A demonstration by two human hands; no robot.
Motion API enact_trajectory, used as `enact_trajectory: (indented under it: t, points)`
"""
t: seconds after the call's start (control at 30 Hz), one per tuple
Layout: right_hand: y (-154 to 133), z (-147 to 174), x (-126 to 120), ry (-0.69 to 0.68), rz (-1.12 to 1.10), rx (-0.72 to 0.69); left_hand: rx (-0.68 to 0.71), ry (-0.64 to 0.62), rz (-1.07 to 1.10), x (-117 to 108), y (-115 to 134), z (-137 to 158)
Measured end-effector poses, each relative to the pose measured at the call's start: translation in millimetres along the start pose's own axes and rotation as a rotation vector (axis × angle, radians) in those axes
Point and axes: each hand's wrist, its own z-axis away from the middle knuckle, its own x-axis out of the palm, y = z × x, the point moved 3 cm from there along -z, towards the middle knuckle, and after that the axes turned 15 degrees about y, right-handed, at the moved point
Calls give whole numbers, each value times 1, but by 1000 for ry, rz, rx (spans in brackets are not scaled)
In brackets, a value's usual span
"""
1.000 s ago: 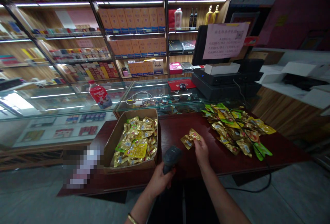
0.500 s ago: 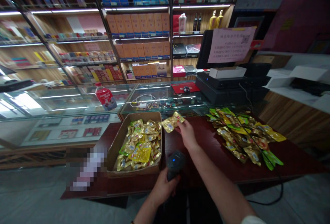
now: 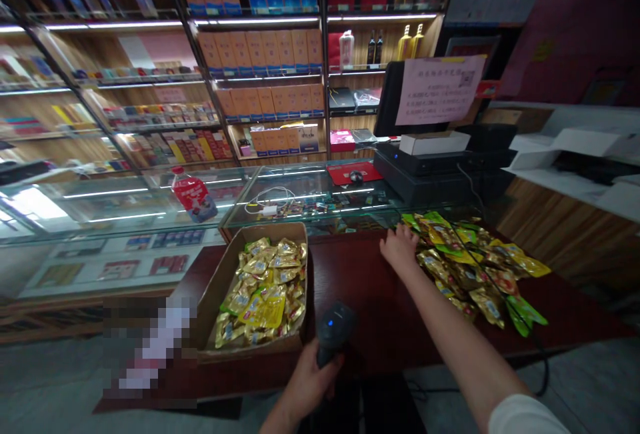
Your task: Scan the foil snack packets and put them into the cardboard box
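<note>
My left hand [image 3: 311, 375] is wrapped round the handle of a dark barcode scanner [image 3: 336, 325] with a small blue light, held low over the table's front edge. My right hand [image 3: 400, 247] reaches to the left edge of a loose pile of snack packets [image 3: 450, 254], gold, yellow and green. Its fingers are apart and slightly bent, and no packet shows in them; the fingertips are partly hidden. Left of the scanner stands an open cardboard box [image 3: 201, 317] holding many similar gold snack packets [image 3: 260, 287].
Behind the dark red table [image 3: 345, 267] runs a glass counter [image 3: 300, 217] with a red-labelled bottle [image 3: 194, 195], a white cable [image 3: 270, 201] and a mouse [image 3: 356, 177]. A monitor [image 3: 387, 101] stands at the right. A black cord [image 3: 493, 277] crosses the packet pile.
My right hand has let go of the gold snack packet it held beside the box and moved right to the pile. My left hand still holds the scanner. The view has shifted slightly.
</note>
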Motion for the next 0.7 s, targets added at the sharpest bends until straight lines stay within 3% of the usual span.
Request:
enact_trajectory:
  t: [0.1,0.23,0.33,0.53,0.63,0.7]
  points:
    - [22,-8,12,-51,127,-21,2,12,10,0,0,1]
    - [21,1,13,-53,94,-28,6,23,20,0,0,1]
    - [8,37,1,-8,-44,-54,16,28,29,0,0,0]
    - [-23,150,-36,-36,-368,-172,25,-2,17,0,3,1]
    - [-26,172,-47,-31,-462,-167,22,-13,11,1,4,1]
    - [-22,170,-46,12,-475,-71,25,-13,11,1,5,1]
